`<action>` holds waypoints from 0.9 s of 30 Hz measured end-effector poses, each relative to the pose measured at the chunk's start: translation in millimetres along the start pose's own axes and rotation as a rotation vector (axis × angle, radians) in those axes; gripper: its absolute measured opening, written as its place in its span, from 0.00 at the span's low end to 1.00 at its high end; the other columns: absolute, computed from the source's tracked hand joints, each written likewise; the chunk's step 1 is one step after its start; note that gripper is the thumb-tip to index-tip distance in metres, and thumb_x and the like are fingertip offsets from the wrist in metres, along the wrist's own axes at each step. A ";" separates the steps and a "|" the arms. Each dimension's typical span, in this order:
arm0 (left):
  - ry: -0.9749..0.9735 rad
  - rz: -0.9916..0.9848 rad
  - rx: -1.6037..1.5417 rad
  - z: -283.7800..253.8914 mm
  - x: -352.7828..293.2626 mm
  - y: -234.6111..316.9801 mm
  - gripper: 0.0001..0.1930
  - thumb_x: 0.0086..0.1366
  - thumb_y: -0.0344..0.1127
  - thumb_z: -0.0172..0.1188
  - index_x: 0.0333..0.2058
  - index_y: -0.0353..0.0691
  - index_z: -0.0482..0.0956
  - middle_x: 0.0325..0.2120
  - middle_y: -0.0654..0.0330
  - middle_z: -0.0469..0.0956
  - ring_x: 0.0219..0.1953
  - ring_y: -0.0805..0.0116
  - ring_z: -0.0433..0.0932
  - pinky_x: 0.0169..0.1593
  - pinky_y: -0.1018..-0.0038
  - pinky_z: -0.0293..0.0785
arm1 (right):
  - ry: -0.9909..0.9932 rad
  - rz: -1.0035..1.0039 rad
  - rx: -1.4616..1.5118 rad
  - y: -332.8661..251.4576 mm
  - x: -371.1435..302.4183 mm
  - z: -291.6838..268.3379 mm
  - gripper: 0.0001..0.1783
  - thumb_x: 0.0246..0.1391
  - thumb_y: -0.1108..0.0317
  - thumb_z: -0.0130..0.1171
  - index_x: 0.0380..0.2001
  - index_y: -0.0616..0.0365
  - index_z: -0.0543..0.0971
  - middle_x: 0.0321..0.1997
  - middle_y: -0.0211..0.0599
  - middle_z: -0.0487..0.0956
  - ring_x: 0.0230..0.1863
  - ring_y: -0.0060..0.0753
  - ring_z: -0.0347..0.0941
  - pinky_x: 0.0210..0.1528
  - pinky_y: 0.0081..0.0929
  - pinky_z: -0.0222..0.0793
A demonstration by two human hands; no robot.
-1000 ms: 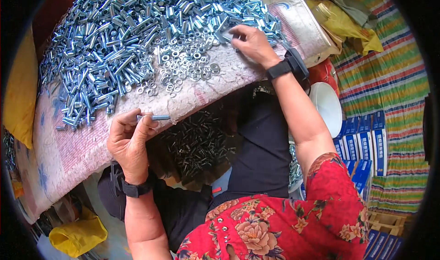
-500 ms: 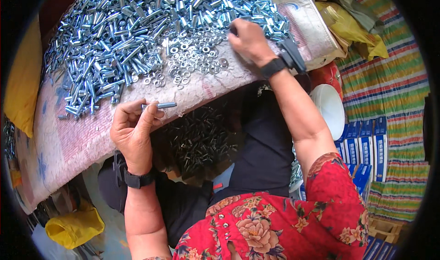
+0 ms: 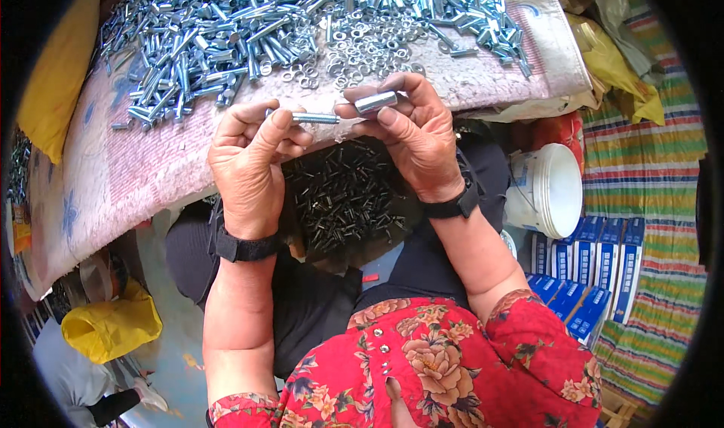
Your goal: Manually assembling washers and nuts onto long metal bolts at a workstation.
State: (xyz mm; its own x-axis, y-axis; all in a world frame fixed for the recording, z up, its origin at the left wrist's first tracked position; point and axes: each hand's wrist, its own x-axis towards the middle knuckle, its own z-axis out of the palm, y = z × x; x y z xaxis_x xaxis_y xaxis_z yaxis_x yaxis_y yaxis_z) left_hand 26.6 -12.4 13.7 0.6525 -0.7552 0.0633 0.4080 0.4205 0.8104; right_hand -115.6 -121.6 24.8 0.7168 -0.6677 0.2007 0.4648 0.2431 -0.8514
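Near the cloth's front edge, my left hand (image 3: 253,153) pinches a bolt (image 3: 315,118), its threaded end pointing right. Facing it, my right hand (image 3: 418,138) is closed on a shiny metal sleeve (image 3: 375,102), held between thumb and fingers. A small gap separates the bolt's tip from the sleeve. Just beyond both hands lies a patch of loose washers (image 3: 362,47). Behind and to the left spreads a big heap of bolts and sleeves (image 3: 219,32). The bolt's head is hidden by my left fingers.
A pinkish cloth (image 3: 143,168) covers the table. Below its edge is a mass of dark finished-looking metal pieces (image 3: 351,194). To the right stand a white bucket (image 3: 562,190) and blue boxes (image 3: 596,254); a yellow bag (image 3: 113,326) lies at lower left.
My right hand has come from the heap's right side toward my left hand, now with a sleeve in it. The left hand still holds the bolt. The view has shifted.
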 end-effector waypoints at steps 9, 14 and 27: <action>-0.009 0.001 -0.043 7.2 -3.1 -5.3 0.09 0.54 0.26 0.60 0.34 0.33 0.72 0.23 0.56 0.77 0.23 0.70 0.77 0.24 0.83 0.72 | 0.118 -0.115 -0.120 24.1 -6.3 20.8 0.11 0.49 0.76 0.56 0.36 0.61 0.67 0.35 0.39 0.76 0.34 0.22 0.73 0.37 0.18 0.71; 0.055 0.082 0.267 12.1 -13.5 -10.3 0.07 0.52 0.24 0.62 0.30 0.31 0.75 0.22 0.58 0.77 0.22 0.75 0.75 0.26 0.83 0.68 | 0.198 -0.054 -0.244 25.3 -12.6 28.9 0.08 0.50 0.68 0.59 0.28 0.59 0.71 0.23 0.26 0.76 0.22 0.10 0.67 0.23 0.10 0.62; -0.429 0.426 1.041 20.3 -13.2 -7.0 0.15 0.48 0.23 0.61 0.38 0.35 0.76 0.29 0.52 0.77 0.31 0.61 0.78 0.35 0.74 0.72 | -0.182 0.077 -0.558 -3.8 -2.0 -10.1 0.16 0.54 0.61 0.54 0.18 0.61 0.73 0.15 0.24 0.69 0.21 0.13 0.60 0.22 0.18 0.59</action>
State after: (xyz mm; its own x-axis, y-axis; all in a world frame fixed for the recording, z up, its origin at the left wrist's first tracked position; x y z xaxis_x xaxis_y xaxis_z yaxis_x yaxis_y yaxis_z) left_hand 2.1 -15.6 19.1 0.2633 -0.8430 0.4690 -0.6286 0.2188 0.7463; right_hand -124.0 -128.3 22.7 0.8380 -0.5197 0.1663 0.0996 -0.1540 -0.9830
